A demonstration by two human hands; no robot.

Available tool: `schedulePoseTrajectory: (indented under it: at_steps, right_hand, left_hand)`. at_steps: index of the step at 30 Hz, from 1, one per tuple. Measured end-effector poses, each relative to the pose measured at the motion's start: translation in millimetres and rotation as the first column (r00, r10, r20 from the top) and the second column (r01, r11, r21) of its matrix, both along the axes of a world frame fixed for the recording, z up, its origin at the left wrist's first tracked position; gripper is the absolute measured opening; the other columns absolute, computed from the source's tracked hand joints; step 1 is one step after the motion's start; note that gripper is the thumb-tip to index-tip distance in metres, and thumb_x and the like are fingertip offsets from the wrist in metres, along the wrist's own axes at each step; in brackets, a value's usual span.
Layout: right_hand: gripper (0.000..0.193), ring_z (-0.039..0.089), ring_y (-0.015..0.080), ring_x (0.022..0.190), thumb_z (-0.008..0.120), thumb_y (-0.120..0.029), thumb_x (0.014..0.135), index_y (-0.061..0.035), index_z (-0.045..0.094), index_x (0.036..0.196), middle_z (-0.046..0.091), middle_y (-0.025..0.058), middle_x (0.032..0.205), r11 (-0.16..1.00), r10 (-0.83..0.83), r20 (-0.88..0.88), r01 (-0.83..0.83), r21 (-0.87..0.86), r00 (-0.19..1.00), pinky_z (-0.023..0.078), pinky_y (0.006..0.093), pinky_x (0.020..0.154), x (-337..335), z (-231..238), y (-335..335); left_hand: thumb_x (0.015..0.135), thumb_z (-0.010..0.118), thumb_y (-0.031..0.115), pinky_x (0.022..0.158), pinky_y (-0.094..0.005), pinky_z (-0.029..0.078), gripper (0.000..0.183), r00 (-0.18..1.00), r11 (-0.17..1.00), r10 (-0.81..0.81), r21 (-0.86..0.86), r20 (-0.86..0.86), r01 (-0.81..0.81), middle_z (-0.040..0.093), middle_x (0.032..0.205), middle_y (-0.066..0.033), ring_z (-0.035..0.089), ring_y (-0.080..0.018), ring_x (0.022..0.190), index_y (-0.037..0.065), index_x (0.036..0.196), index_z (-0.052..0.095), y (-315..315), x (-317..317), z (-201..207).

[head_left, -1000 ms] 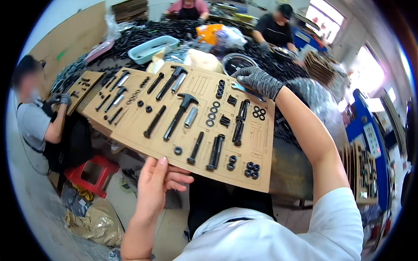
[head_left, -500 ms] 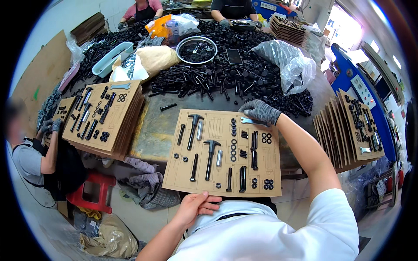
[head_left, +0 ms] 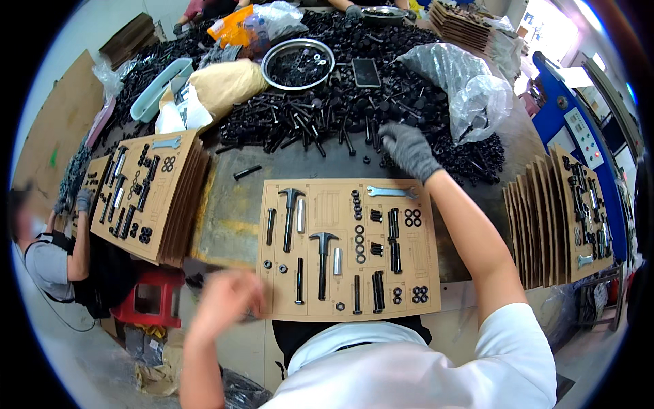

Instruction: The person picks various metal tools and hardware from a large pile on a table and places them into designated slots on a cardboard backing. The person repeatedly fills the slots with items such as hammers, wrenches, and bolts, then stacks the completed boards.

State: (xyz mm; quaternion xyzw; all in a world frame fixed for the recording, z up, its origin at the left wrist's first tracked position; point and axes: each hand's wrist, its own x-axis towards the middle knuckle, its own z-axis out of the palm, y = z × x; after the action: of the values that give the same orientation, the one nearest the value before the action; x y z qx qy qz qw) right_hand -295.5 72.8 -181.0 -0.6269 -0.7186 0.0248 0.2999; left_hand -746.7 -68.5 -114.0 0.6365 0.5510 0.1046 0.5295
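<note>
A cardboard sheet (head_left: 317, 211) lies in front of me with black bolts, nuts, washers, silver sleeves and two T-shaped bolts (head_left: 323, 266) laid out on it. A silver-blue open-end wrench (head_left: 392, 192) lies along its far edge. My right hand (head_left: 410, 151), in a grey glove, is just beyond the sheet's far right corner, at the edge of the black hardware pile (head_left: 402, 112). Its fingers are spread a little and I see nothing held. My bare left hand (head_left: 230, 300) is beside the sheet's near left edge, smeared by motion, so its fingers are unclear.
Stacks of filled cardboard sheets stand left (head_left: 178, 204) and right (head_left: 538, 218). A metal bowl (head_left: 332, 68), a phone (head_left: 366, 73) and a clear plastic bag (head_left: 470, 88) sit on the pile. One loose bolt (head_left: 247, 172) lies left. Co-workers' hands show at the left and far side.
My right hand has left the wrench and moved up to the pile's edge. My left hand has swung left from the sheet's near edge. The sheet appears straighter.
</note>
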Motion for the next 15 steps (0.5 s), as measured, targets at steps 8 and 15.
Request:
schedulePoseTrajectory:
  at_steps: [8,15]
  right_hand:
    - [0.036,0.067,0.0375,0.098,0.065,-0.027,0.087,-0.0068,0.059,0.116,0.068,0.0203,0.104,0.902,-0.319,0.231,0.369,-0.223,0.919,0.053,0.0492,0.083,-49.0,-8.1,79.5]
    - [0.041,0.068,0.0403,0.092,0.069,-0.028,0.085,-0.0007,0.057,0.112,0.070,0.0210,0.099,0.890,-0.375,0.196,0.411,-0.198,0.906,0.054,0.0486,0.081,-38.3,-19.8,100.3]
  left_hand:
    - [0.086,0.064,0.007,0.093,-0.0420,0.047,0.033,0.804,0.608,0.294,0.750,-0.517,0.260,0.059,0.117,-0.0133,0.055,-0.0342,0.109,0.009,0.119,0.062,200.1,37.9,-82.1]
    - [0.087,0.059,0.004,0.079,-0.0460,0.050,0.015,0.964,0.480,0.255,0.876,-0.082,-0.052,0.058,0.101,-0.0145,0.059,-0.0367,0.094,0.007,0.101,0.063,221.6,93.4,-72.6]
